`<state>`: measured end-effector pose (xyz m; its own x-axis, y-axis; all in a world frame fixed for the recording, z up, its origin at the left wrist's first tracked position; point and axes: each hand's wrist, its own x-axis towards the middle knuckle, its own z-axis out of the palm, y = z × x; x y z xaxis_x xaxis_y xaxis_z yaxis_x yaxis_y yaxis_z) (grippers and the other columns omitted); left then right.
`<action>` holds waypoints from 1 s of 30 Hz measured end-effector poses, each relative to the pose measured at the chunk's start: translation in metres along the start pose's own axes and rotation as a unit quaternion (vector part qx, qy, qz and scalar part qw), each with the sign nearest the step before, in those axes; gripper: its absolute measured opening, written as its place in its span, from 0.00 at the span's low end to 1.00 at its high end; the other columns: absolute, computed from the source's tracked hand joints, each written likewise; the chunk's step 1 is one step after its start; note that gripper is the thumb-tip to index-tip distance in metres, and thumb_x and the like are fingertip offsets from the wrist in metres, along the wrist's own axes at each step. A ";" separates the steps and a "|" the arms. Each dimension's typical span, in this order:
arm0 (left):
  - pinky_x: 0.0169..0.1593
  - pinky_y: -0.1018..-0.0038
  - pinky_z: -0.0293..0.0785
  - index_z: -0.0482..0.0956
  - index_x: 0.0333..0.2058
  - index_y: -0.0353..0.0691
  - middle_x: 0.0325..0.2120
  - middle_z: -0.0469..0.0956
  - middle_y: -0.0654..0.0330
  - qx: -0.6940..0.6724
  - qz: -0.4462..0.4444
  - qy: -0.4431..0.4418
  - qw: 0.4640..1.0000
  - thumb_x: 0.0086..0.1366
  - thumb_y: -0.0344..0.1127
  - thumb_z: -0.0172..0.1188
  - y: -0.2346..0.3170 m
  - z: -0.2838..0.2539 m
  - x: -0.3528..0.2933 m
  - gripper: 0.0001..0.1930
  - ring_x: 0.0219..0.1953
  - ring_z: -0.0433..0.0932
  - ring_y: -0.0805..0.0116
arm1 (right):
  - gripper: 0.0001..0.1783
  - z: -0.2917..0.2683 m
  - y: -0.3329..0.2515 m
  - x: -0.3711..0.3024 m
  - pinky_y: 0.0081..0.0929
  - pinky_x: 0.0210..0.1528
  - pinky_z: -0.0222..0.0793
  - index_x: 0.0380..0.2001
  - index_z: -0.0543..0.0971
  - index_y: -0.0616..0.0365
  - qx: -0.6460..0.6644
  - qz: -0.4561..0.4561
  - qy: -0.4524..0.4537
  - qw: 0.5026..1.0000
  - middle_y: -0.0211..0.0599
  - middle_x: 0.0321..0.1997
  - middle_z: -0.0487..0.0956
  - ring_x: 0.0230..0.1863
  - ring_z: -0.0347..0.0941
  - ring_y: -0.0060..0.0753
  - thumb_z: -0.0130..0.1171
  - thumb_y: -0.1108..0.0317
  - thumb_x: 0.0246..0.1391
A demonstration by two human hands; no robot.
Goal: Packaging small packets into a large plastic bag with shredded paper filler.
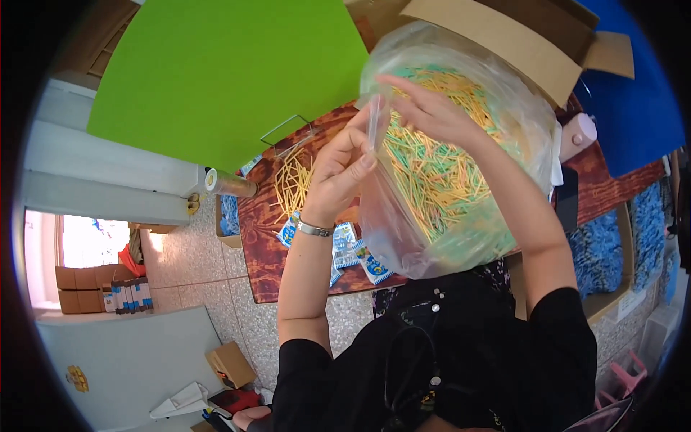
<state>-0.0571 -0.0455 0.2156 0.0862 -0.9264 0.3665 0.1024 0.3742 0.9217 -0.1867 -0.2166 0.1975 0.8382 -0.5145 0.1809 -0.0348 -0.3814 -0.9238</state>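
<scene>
My left hand [340, 167] is closed on a narrow clear plastic sleeve [376, 124], thumb on one side and fingers on the other. The sleeve stands upright over the left edge of a large clear plastic bag [392, 241]. My right hand [435, 115] reaches over the bag, index finger stretched out and fingers apart, close to the sleeve's top; whether it touches the sleeve I cannot tell. Thin yellow and green sticks [439, 176] fill the big bag. Several blue-and-white packets [345, 241] lie below my left wrist.
Loose yellow sticks [291, 183] and a wire rack [288, 129] are on the wood-patterned table [263, 255]. An opened cardboard box [504, 47] stands behind the bag. A pink cylinder [578, 137] is at the right. Boxes of blue packets [599, 252] stand beyond the table.
</scene>
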 end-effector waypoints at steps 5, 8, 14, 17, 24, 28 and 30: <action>0.68 0.63 0.48 0.72 0.36 0.40 0.69 0.51 0.48 0.029 -0.007 -0.004 1.000 0.64 0.29 0.59 0.003 0.004 0.008 0.05 0.69 0.54 0.58 | 0.28 0.011 0.023 0.071 0.24 0.29 0.70 0.50 0.79 0.49 0.070 0.015 -0.171 0.983 0.34 0.27 0.78 0.27 0.74 0.25 0.50 0.40 0.59; 0.67 0.64 0.51 0.72 0.36 0.40 0.68 0.56 0.49 0.032 -0.012 0.011 0.999 0.64 0.28 0.59 0.001 0.013 0.009 0.05 0.68 0.56 0.60 | 0.22 0.003 0.018 0.076 0.23 0.31 0.68 0.39 0.81 0.55 0.019 -0.012 -0.143 0.990 0.30 0.29 0.78 0.30 0.72 0.21 0.56 0.46 0.56; 0.64 0.67 0.57 0.72 0.38 0.38 0.63 0.64 0.50 0.037 -0.010 0.060 0.997 0.66 0.30 0.58 -0.010 0.034 0.016 0.05 0.64 0.63 0.63 | 0.13 -0.052 0.025 0.073 0.20 0.34 0.67 0.35 0.80 0.61 0.022 -0.074 -0.089 0.993 0.25 0.31 0.77 0.34 0.70 0.16 0.62 0.60 0.55; 0.62 0.68 0.61 0.73 0.40 0.38 0.60 0.68 0.51 0.024 -0.018 0.117 0.993 0.67 0.31 0.58 -0.029 0.028 0.022 0.06 0.61 0.66 0.65 | 0.12 -0.102 0.027 0.066 0.18 0.36 0.67 0.37 0.80 0.62 -0.003 -0.103 -0.091 0.991 0.24 0.32 0.78 0.34 0.70 0.15 0.59 0.63 0.57; 0.65 0.62 0.60 0.67 0.58 0.37 0.63 0.62 0.44 0.247 -0.061 0.172 0.952 0.67 0.35 0.56 -0.175 0.000 0.004 0.22 0.65 0.62 0.52 | 0.10 -0.184 0.035 0.023 0.17 0.40 0.68 0.39 0.80 0.64 -0.020 -0.014 0.021 0.999 0.27 0.37 0.79 0.37 0.72 0.15 0.55 0.69 0.59; 0.70 0.56 0.45 0.51 0.68 0.44 0.68 0.47 0.39 0.449 -0.108 0.140 0.876 0.65 0.47 0.56 -0.213 0.018 0.030 0.38 0.70 0.44 0.40 | 0.12 -0.192 0.055 0.003 0.17 0.40 0.68 0.41 0.80 0.65 -0.002 0.006 0.113 0.994 0.28 0.36 0.80 0.37 0.73 0.16 0.56 0.67 0.59; 0.71 0.55 0.40 0.45 0.70 0.46 0.69 0.42 0.39 0.457 -0.123 0.158 0.866 0.64 0.51 0.55 -0.224 0.028 0.045 0.42 0.71 0.39 0.38 | 0.12 -0.199 0.054 -0.004 0.17 0.41 0.68 0.43 0.79 0.66 0.028 0.015 0.160 0.987 0.28 0.37 0.80 0.38 0.73 0.16 0.55 0.70 0.60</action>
<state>-0.1039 -0.1726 0.0293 0.4553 -0.8614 0.2251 -0.6597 -0.1565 0.7351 -0.3002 -0.3874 0.2140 0.6222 -0.7445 0.2421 -0.0196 -0.3240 -0.9459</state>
